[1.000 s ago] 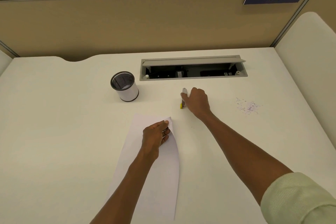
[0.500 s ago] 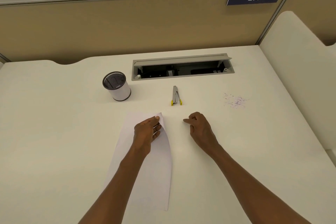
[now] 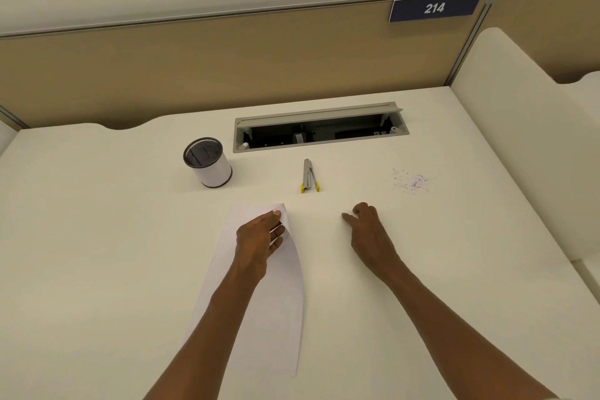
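Note:
A white sheet of paper (image 3: 259, 312) lies lengthwise on the cream desk (image 3: 97, 253), and its right edge curls upward. My left hand (image 3: 258, 239) pinches the sheet's far right corner, thumb on top and fingers under the lifted edge. A small silver stapler with yellow ends (image 3: 310, 176) lies on the desk just beyond the paper. My right hand (image 3: 367, 227) rests on the desk to the right of the paper with loosely curled fingers. It holds nothing and is a short way in front of the stapler.
A mesh pen cup with a white sleeve (image 3: 207, 162) stands at the back left. Behind the stapler is an open cable tray (image 3: 319, 130). Purple ink marks (image 3: 410, 181) stain the desk at right. A tan partition with a 214 sign (image 3: 434, 7) and a white side panel (image 3: 519, 146) enclose the desk.
My right hand let go of the stapler and drew back toward me onto the desk. The stapler stays where it lay. My left hand still holds the paper corner.

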### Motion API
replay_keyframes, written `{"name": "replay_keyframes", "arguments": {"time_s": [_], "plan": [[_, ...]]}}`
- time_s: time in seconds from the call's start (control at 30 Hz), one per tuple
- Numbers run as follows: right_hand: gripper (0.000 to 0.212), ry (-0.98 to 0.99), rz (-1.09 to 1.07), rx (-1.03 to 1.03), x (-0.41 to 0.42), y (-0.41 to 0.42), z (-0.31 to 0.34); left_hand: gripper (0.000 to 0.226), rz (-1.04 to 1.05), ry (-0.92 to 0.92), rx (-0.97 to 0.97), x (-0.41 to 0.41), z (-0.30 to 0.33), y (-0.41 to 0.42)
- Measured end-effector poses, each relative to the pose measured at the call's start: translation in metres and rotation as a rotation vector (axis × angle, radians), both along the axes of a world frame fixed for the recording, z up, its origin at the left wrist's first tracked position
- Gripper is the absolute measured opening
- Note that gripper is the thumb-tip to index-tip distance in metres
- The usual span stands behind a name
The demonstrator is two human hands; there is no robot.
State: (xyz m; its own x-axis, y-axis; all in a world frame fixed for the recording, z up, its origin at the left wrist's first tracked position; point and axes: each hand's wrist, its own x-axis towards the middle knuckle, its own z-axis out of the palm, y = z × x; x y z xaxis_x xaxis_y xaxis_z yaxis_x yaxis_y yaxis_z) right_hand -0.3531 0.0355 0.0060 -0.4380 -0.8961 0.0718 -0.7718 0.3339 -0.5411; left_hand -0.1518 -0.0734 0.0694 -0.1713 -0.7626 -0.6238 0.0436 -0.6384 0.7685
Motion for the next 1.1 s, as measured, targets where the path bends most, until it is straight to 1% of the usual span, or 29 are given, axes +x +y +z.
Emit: {"name": "replay_keyframes", "arguments": {"time_s": [0.07,0.13,0.27,0.33,0.4,0.47,0.53,0.63,0.73,0.8,0.93,1.0,1.07,1.1], "plan": [[0.023,-0.067,-0.098,0.009,-0.014,0.003,0.005,0.008,-0.002,-0.006,-0.004,0.0,0.0,0.001],[0.031,-0.083,-0.15,0.083,-0.032,0.007,0.008,0.008,-0.003,-0.011,-0.008,0.0,0.0,0.002],[0.044,0.039,-0.251,0.096,-0.066,0.011,-0.006,0.008,-0.005,-0.019,-0.007,-0.002,0.001,0.004],[0.05,0.049,-0.252,0.123,-0.08,0.01,-0.01,0.008,-0.006,-0.018,-0.004,-0.004,0.002,0.006],[0.051,-0.024,-0.258,0.122,-0.089,0.006,-0.008,0.008,-0.009,-0.016,-0.004,-0.005,0.003,0.006],[0.051,-0.167,-0.316,0.092,-0.095,0.002,-0.005,0.009,-0.011,-0.018,-0.007,-0.005,0.003,0.006],[0.047,-0.291,-0.384,0.055,-0.097,-0.001,0.0,0.008,-0.009,-0.019,-0.008,-0.004,0.004,0.007],[0.034,-0.409,-0.472,-0.036,-0.097,-0.001,0.004,0.007,-0.006,-0.018,-0.008,-0.004,0.007,0.008],[0.019,-0.457,-0.587,-0.152,-0.095,0.001,0.009,0.008,-0.008,-0.019,-0.014,-0.003,0.008,0.008],[0.012,-0.463,-0.619,-0.185,-0.09,0.002,0.013,0.008,-0.011,-0.025,-0.037,-0.001,0.01,0.008],[0.022,-0.541,-0.573,-0.175,-0.074,-0.001,0.019,0.009,-0.054,-0.083,-0.165,0.001,0.022,0.003],[0.023,-0.581,-0.471,-0.148,-0.061,-0.008,0.022,0.011,-0.082,-0.115,-0.242,0.001,0.036,-0.001],[0.021,-0.679,-0.324,-0.126,-0.043,-0.014,0.032,0.016,-0.123,-0.126,-0.315,0.001,0.055,-0.003],[0.026,-0.732,-0.242,-0.111,-0.033,-0.017,0.04,0.017,-0.14,-0.122,-0.344,0.002,0.066,-0.003]]}}
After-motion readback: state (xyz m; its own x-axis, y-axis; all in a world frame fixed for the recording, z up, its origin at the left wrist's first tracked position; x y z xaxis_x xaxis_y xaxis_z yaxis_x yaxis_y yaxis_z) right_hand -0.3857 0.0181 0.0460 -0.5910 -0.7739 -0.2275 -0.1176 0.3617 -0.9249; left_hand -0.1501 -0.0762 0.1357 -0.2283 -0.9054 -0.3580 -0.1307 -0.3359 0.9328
